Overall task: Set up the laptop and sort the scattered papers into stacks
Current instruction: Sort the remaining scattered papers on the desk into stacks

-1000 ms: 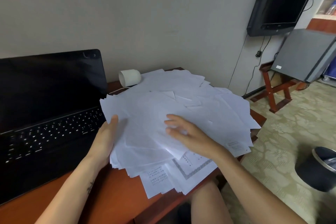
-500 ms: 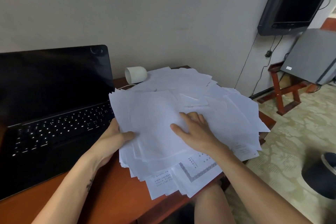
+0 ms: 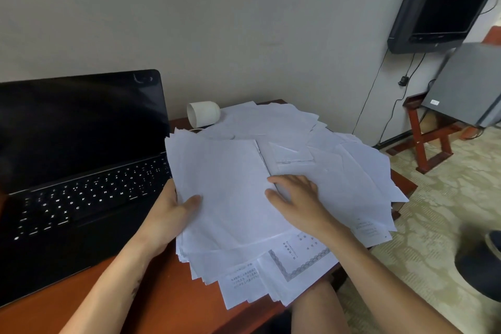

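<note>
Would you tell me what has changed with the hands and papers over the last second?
The left hand, flat against the pile before, now grips the paper bundle at its left edge, thumb on top. The right hand slid fingers under the bundle's right edge. The laptop and white cylinder stayed put.

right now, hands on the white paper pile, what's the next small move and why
Probably lift the top white paper sheaf clear and square it: left hand pinches its left edge, right hand curls fingers at its right edge, and the pile beneath lies fanned.
</note>
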